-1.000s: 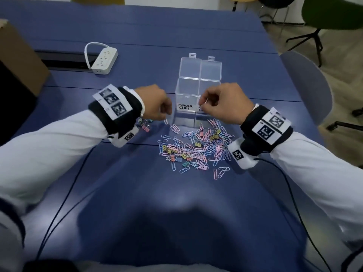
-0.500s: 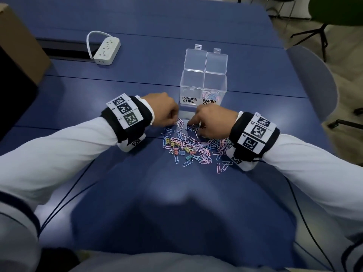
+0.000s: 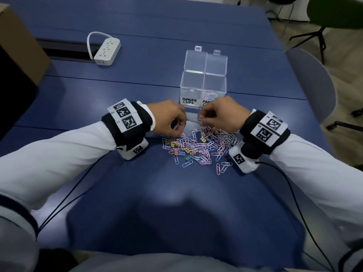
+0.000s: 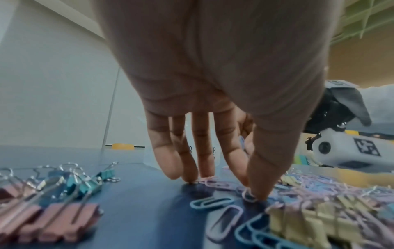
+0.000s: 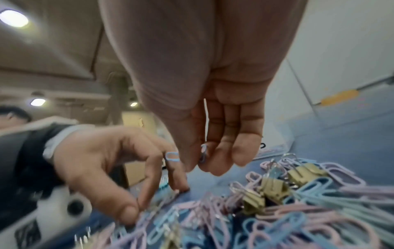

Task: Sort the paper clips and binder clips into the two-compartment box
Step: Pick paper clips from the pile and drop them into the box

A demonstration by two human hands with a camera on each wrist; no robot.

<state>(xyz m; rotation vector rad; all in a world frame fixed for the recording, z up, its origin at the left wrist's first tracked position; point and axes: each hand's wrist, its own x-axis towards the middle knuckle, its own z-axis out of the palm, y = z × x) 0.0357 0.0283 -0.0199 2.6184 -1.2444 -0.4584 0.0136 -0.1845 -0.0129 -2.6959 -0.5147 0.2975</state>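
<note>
The clear two-compartment box point(image 3: 203, 83) stands open at the table's middle, labelled BINDER CLIPS on the left; several paper clips lie in its right compartment. A mixed pile of pastel paper clips and binder clips point(image 3: 198, 147) lies just in front of it. My left hand point(image 3: 180, 133) reaches down at the pile's left edge, thumb and forefinger pinching a lilac paper clip point(image 4: 248, 196) against the table. My right hand point(image 3: 202, 119) hovers over the pile's far side and pinches a blue paper clip point(image 5: 172, 156) and a second one point(image 5: 203, 152).
Pink and teal binder clips point(image 4: 53, 217) lie apart, left of my left hand. A white power strip point(image 3: 107, 51) sits at the back left, a cardboard box point(image 3: 17, 42) at the far left. Grey chair point(image 3: 312, 85) stands at the table's right edge.
Both hands came down from the box's front to the pile. The right hand has since lifted a little with paper clips pinched; the left stays on the pile's left edge.
</note>
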